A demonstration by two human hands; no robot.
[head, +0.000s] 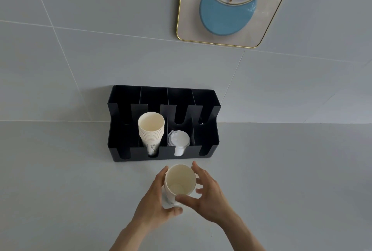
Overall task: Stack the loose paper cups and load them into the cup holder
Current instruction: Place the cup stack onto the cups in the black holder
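A black cup holder (207, 107) with several slots stands against the wall. A stack of cream paper cups (151, 129) leans in its second slot from the left. In front of the holder, a small stack of paper cups (180, 182) stands upright on the counter. My left hand (159, 200) wraps its left side, thumb under the base area. My right hand (209, 194) curls around its right side, thumb on the near wall and the other fingers spread by the rim.
White plastic lids (179, 140) sit in the holder's third slot. A gold-rimmed tray (267, 29) holding a blue disc (223, 19) and a glass bowl lies at the upper right. Grey counter (70, 190) spreads on both sides of my hands.
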